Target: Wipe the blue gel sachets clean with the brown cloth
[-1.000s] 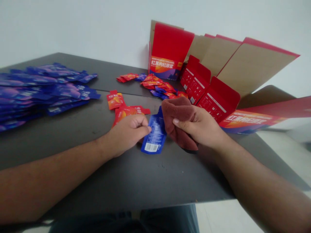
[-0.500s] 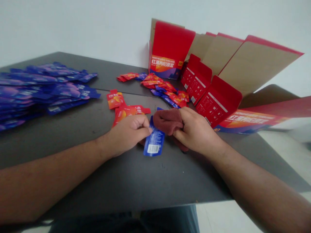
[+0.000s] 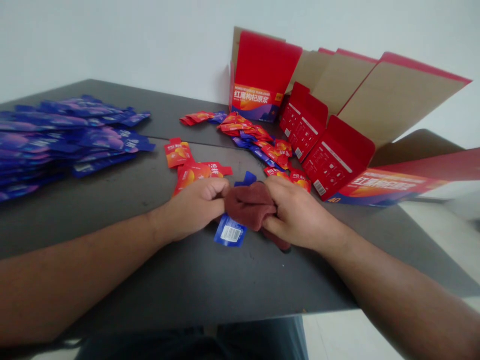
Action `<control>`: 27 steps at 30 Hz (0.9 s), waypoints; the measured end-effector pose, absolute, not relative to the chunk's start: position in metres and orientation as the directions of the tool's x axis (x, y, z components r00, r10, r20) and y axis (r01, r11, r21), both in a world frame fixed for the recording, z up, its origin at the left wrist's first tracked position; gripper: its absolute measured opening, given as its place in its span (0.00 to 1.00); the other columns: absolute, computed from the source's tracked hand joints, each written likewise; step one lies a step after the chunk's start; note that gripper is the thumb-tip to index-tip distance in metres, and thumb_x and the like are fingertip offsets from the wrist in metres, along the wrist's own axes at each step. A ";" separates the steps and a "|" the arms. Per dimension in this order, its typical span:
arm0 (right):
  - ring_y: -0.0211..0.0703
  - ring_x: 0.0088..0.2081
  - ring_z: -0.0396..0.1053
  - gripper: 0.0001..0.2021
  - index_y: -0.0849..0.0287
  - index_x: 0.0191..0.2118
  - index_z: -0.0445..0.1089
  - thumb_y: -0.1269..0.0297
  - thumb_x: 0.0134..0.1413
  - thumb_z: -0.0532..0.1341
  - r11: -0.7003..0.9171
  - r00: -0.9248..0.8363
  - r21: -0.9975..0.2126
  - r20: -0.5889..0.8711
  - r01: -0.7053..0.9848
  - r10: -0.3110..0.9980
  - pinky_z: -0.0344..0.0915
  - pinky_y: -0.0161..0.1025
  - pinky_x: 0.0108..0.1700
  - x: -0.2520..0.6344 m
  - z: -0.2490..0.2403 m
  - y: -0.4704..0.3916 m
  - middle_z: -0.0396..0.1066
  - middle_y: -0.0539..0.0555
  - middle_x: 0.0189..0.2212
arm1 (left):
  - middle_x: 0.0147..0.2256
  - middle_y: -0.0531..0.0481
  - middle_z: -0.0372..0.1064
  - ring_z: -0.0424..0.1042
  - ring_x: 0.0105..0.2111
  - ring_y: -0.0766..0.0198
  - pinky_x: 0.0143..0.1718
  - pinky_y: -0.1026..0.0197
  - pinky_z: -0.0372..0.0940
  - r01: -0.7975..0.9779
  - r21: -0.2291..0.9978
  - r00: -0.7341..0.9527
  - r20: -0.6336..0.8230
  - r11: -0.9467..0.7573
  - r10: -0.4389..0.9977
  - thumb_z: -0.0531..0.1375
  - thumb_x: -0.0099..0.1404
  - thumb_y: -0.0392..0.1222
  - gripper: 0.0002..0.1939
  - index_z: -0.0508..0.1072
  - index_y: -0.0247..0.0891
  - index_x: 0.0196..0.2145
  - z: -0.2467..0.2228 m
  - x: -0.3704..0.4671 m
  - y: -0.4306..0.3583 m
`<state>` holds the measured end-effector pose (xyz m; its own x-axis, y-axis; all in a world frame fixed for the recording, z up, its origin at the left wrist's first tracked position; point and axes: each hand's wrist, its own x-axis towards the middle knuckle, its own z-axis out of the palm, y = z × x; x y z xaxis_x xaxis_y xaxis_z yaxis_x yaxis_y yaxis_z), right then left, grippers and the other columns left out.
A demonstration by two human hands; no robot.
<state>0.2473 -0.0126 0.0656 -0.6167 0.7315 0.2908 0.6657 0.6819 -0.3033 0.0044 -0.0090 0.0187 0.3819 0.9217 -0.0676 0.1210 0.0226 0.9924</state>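
A blue sachet [image 3: 230, 234] with a white barcode is pinched along its left edge by my left hand [image 3: 198, 207], whose fingers are closed. My right hand [image 3: 298, 210] is closed round a folded brown cloth [image 3: 249, 204], which lies across the middle of the sachet and hides most of it. Only the sachet's barcode end and its far blue tip show. Just beyond my left hand lie red sachets [image 3: 198, 173]. More red sachets [image 3: 296, 178] peek out behind my right hand.
A large heap of blue sachets [image 3: 75, 137] covers the table's left side. Mixed red and blue sachets [image 3: 258, 140] lie towards the back. Open red cartons [image 3: 258, 102] with raised flaps stand at the back right, beside the table edge.
My right hand has brought the cloth left and towards me, over the sachet's middle. Red sachets behind that hand have come into view. My left hand keeps its pinch.
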 end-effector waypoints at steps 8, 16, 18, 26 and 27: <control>0.49 0.42 0.72 0.09 0.58 0.42 0.72 0.68 0.55 0.64 0.657 -0.585 -0.328 0.297 0.679 0.754 0.67 0.43 0.44 0.247 0.063 -0.012 0.75 0.56 0.39 | 0.25 0.55 0.70 0.66 0.25 0.68 0.27 0.65 0.61 0.189 0.980 0.370 -0.005 -0.070 0.929 0.66 0.64 0.42 0.10 0.69 0.39 0.29 0.013 0.003 -0.007; 0.50 0.42 0.72 0.10 0.59 0.45 0.73 0.69 0.56 0.63 0.623 -0.546 -0.311 0.305 0.718 0.781 0.67 0.43 0.45 0.248 0.063 -0.010 0.76 0.57 0.41 | 0.25 0.56 0.69 0.68 0.25 0.67 0.28 0.64 0.64 0.151 0.987 0.391 -0.004 -0.060 0.920 0.64 0.66 0.41 0.09 0.68 0.39 0.30 0.011 0.003 -0.005; 0.48 0.40 0.71 0.09 0.58 0.42 0.72 0.69 0.55 0.64 0.679 -0.613 -0.317 0.292 0.662 0.734 0.66 0.42 0.42 0.247 0.062 -0.012 0.75 0.56 0.39 | 0.26 0.55 0.70 0.68 0.25 0.67 0.27 0.64 0.63 0.171 0.983 0.390 -0.009 -0.062 0.921 0.65 0.66 0.41 0.08 0.70 0.39 0.31 0.010 0.003 -0.005; 0.49 0.42 0.72 0.10 0.58 0.43 0.72 0.70 0.55 0.64 0.633 -0.556 -0.320 0.306 0.705 0.773 0.67 0.43 0.45 0.247 0.061 -0.010 0.75 0.55 0.39 | 0.25 0.56 0.68 0.67 0.25 0.68 0.27 0.65 0.62 0.151 0.986 0.374 0.003 -0.064 0.928 0.64 0.65 0.41 0.09 0.68 0.39 0.30 0.008 0.002 -0.005; 0.48 0.41 0.72 0.09 0.58 0.42 0.71 0.70 0.54 0.64 0.655 -0.584 -0.320 0.298 0.684 0.755 0.67 0.42 0.44 0.247 0.061 -0.010 0.75 0.55 0.39 | 0.26 0.56 0.69 0.67 0.25 0.68 0.27 0.65 0.61 0.165 0.984 0.372 -0.003 -0.063 0.928 0.65 0.65 0.41 0.09 0.69 0.39 0.30 0.008 0.002 -0.005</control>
<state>0.2468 -0.0102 0.0615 -0.5837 0.7554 0.2977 0.6845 0.6550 -0.3201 0.0022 -0.0047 0.0078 0.3716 0.9284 -0.0030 0.1650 -0.0629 0.9843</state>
